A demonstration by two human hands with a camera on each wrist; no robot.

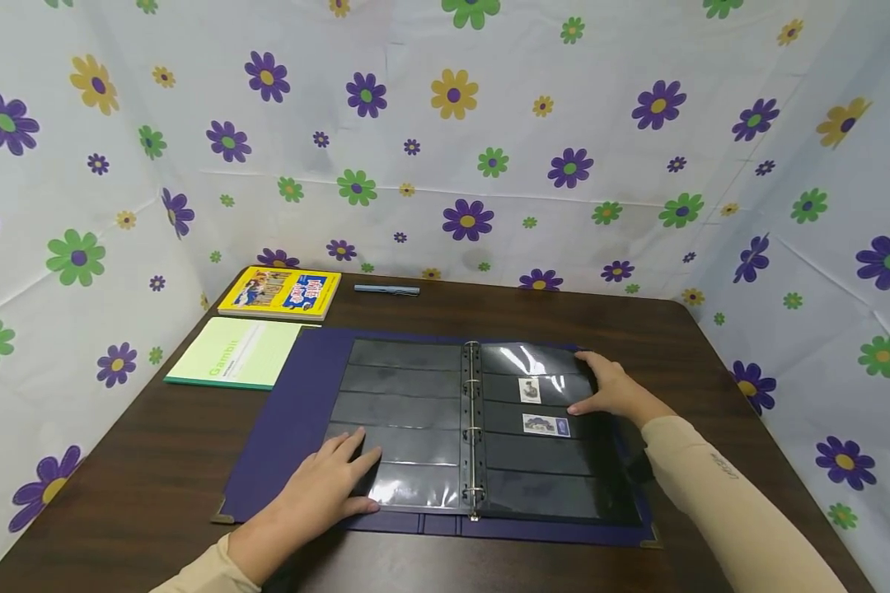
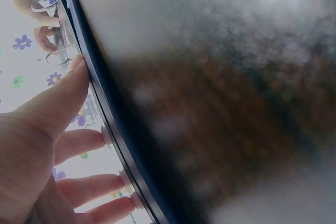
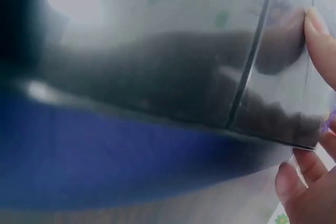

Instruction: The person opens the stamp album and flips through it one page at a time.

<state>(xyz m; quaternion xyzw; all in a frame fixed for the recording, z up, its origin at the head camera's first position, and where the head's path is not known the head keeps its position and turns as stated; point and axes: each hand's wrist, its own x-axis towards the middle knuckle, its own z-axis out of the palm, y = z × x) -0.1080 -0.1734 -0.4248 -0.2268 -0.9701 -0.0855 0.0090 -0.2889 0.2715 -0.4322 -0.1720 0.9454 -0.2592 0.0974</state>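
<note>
A purple ring-bound stamp album lies spread on the table, with black strip-pocket pages on both sides of its metal rings. Two stamps show in the right page: a small upright stamp and, below it, a wider bluish stamp. My left hand rests with spread fingers on the lower left of the left page. At the right page's outer edge, my right hand pinches the page, thumb on top; in the right wrist view the page edge stands apart from the blue cover.
A pale green notebook sits left of the album, partly touching its cover corner. Behind it is a yellow book. A pen lies near the back edge. A flower-patterned cloth encloses the brown table behind and at the sides.
</note>
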